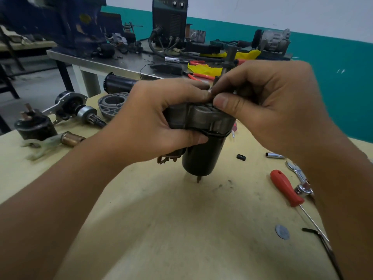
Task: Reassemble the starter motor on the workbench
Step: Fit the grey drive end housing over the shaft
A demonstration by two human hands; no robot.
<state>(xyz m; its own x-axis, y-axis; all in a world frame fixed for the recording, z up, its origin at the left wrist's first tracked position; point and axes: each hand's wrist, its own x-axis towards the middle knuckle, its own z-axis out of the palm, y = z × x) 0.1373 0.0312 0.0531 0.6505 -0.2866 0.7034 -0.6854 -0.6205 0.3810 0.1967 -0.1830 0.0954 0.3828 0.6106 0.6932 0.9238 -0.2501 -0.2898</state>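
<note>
The starter motor body [202,154], a black cylinder with a grey metal end plate on top, stands upright on the yellow workbench [181,229]. My left hand [161,118] grips the end plate from the left. My right hand [268,106] pinches the top of the plate with thumb and fingers; a shaft [230,61] sticks up behind it. Loose parts lie at the left: a drive gear assembly [78,108], a grey housing [113,103], a black solenoid [34,126], a plunger with fork [60,140] and a black cylinder [119,83].
At the right lie a red-handled screwdriver [286,188], a wrench [298,174], a socket [275,155], a small black piece [241,157], a grey disc [282,232] and a black hex key [323,243]. A cluttered steel table [96,63] with a welder [170,21] stands behind.
</note>
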